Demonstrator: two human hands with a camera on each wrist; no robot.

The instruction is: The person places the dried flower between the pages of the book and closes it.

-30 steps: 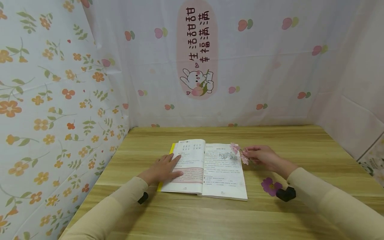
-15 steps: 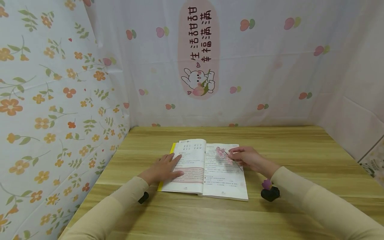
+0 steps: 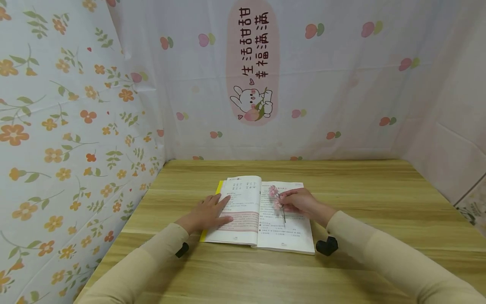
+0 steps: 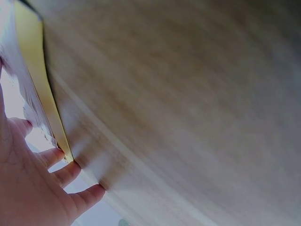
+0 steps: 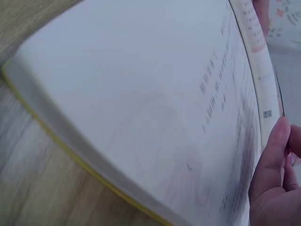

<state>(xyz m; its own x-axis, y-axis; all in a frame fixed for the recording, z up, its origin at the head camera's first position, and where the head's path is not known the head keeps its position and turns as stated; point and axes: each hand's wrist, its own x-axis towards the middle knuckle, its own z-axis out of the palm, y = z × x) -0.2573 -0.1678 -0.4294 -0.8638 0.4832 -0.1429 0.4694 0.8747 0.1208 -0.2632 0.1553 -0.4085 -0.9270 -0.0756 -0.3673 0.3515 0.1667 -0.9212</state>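
Note:
An open book lies on the wooden table, its yellow cover edge showing at the left. My left hand rests on the left page with fingers spread; in the left wrist view some fingertips reach past the cover edge. Over the right page, my right hand pinches a sprig of pink flowers by its thin stem. The blossoms point toward the spine and the stem end toward the front. In the right wrist view, thumb and finger meet on the stem, with the blossoms mostly hidden.
The table reaches to a white patterned cloth at the back. A flowered cloth hangs along the left. Black wrist devices sit under both sleeves.
My right hand has moved left with the flower sprig, from the book's right edge to over the right page. A purple flower is now hidden behind the right forearm. The left hand stays put.

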